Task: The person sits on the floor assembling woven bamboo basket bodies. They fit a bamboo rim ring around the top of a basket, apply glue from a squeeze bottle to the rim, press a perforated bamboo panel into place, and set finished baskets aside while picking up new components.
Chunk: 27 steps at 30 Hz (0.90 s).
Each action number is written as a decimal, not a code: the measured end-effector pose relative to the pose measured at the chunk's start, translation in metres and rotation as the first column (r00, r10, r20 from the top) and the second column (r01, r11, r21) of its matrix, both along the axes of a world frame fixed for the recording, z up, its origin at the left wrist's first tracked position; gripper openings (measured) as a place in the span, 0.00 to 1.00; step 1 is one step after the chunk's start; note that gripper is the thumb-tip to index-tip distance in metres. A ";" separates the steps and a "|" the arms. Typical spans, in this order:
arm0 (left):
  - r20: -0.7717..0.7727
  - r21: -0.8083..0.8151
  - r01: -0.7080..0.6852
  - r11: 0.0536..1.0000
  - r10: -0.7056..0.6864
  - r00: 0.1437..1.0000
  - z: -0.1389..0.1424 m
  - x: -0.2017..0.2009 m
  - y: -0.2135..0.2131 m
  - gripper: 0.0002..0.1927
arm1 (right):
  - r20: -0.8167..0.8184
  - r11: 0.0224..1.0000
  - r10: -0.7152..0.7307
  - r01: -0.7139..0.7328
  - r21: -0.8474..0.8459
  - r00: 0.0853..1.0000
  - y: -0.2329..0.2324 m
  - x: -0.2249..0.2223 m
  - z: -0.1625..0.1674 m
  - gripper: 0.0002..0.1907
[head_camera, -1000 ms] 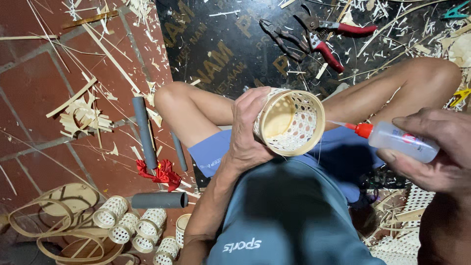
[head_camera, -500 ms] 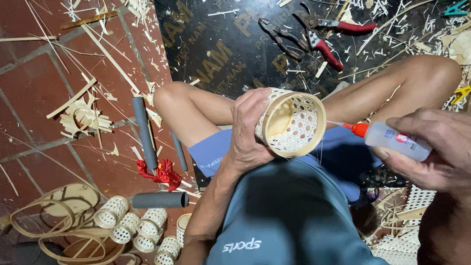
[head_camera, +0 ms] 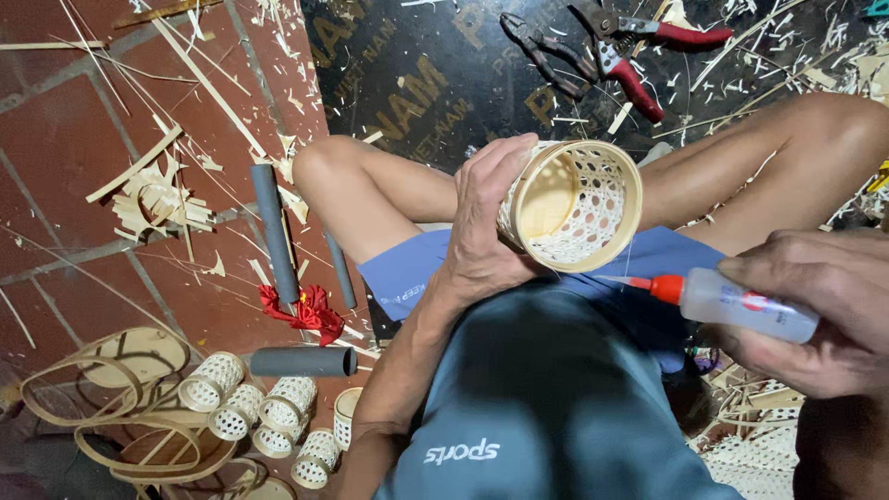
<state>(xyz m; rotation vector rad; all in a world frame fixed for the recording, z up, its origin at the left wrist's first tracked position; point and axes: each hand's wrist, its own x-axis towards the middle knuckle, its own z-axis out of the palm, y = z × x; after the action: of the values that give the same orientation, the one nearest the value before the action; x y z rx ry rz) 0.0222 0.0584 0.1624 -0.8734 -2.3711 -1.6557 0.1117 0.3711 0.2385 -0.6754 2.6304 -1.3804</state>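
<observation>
Your left hand sits centre frame, fingers wrapped tight around the outside of a small woven bamboo basket, thumb side toward you, holding it tipped on its side so the round open mouth faces the camera and the pale solid base shows inside. Your right hand is at the right edge, fingers closed around a small clear glue bottle; its red nozzle points left, with the tip just below the basket's lower rim, very near it, but contact can't be told. Basket is held above your lap, over the blue shorts, between your two bare knees. Grey shirt fills the bottom centre. On the black mat at upper centre lie red-handled pruning shears and dark pliers just beside them, with bamboo shavings scattered around. On the red tile floor at left: two grey tubes standing slanted, a third grey tube lying flat lower down, a red ribbon scrap between them. Lower left holds a cluster of small finished woven baskets beside looped bamboo strips. More woven cane pieces at lower right.
</observation>
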 end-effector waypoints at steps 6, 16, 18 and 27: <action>0.043 -0.016 0.032 0.999 -0.031 0.999 0.000 0.001 -0.005 0.55 | -0.121 0.998 0.002 -0.010 -0.064 0.993 -0.020 -0.020 0.008 0.22; 0.130 -0.041 0.049 0.998 -0.043 0.991 -0.005 0.005 -0.006 0.58 | 0.109 0.990 -0.091 0.077 0.122 0.990 -0.016 -0.008 0.010 0.20; 0.151 -0.039 0.058 0.998 -0.051 0.987 -0.005 0.006 -0.006 0.59 | 0.039 0.997 -0.056 0.054 0.056 0.998 -0.011 -0.010 0.005 0.21; 0.090 -0.086 0.105 0.991 -0.097 0.991 -0.001 0.012 -0.002 0.59 | -0.046 0.987 -0.117 0.111 -0.117 0.992 -0.021 -0.009 -0.003 0.20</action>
<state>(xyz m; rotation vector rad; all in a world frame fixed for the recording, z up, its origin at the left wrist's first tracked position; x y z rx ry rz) 0.0338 0.0566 0.1618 -0.9726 -2.5156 -1.6653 0.1025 0.3504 0.2353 -0.5891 2.6863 -1.5761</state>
